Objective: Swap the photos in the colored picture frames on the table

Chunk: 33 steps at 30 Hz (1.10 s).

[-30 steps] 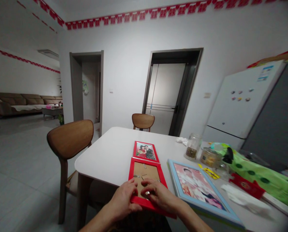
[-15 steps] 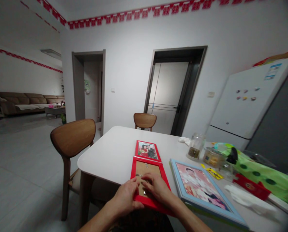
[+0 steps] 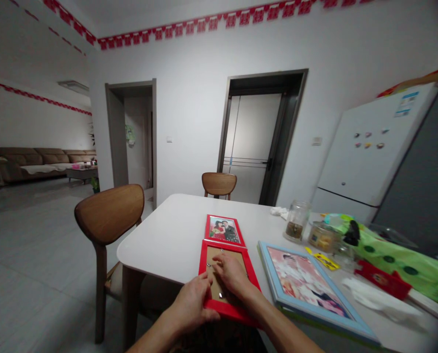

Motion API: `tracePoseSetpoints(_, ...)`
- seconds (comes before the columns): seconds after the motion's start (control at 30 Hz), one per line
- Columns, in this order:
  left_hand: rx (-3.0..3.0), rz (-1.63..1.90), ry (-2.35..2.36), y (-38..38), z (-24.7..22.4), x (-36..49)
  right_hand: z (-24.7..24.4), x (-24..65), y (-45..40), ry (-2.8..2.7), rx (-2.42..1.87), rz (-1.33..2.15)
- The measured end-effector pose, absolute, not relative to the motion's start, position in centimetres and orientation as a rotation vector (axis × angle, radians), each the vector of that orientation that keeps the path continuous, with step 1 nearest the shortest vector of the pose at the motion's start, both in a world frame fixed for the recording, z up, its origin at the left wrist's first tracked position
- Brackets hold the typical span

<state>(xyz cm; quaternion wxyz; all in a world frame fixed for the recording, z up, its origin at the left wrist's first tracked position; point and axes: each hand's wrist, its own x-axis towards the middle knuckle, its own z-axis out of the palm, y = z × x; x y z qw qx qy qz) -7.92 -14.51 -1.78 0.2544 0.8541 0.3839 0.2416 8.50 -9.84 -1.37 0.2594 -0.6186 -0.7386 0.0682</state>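
A red frame [image 3: 233, 310] lies back side up at the near table edge, its brown backing board [image 3: 214, 253] showing small metal clips. My left hand [image 3: 193, 300] grips the frame's left near side, thumb along the near edge and fingers at the left rim. My right hand [image 3: 230, 274] rests over the backing with its fingers bent onto the board; whether it pinches anything is too small to tell. Just beyond, touching or nearly so, is a second red frame [image 3: 224, 229] with a photo of two people. A larger light-blue frame [image 3: 307, 284] with a photo lies to the right.
On the white table [image 3: 160, 240], a glass jar [image 3: 297, 223], a food container [image 3: 322, 237], a yellow item [image 3: 326, 261], a red box [image 3: 382, 279], tissues [image 3: 382, 300] and a green bag [image 3: 406, 264] stand or lie right. Wooden chairs [image 3: 112, 213] are left and behind.
My right hand has moved slightly away from me over the backing board, up toward its far part. My left hand stays at the frame's left side. The camera view has shifted slightly.
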Motion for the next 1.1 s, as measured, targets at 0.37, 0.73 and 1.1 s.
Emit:
tracePoseSetpoints(0.37,2.350,0.686,1.034,-14.4,-1.7,-8.1,-1.4,14.7,-11.1,-2.064,-1.897,0.019)
tracePoseSetpoints(0.73,2.360,0.679,1.015,-14.5,-1.5,-8.0,-1.7,11.9,-8.8,-2.057,-1.898,0.002)
tracePoseSetpoints(1.1,2.377,0.623,1.047,-14.4,-1.3,-8.1,-2.2,10.2,-6.7,-1.953,-2.031,0.007)
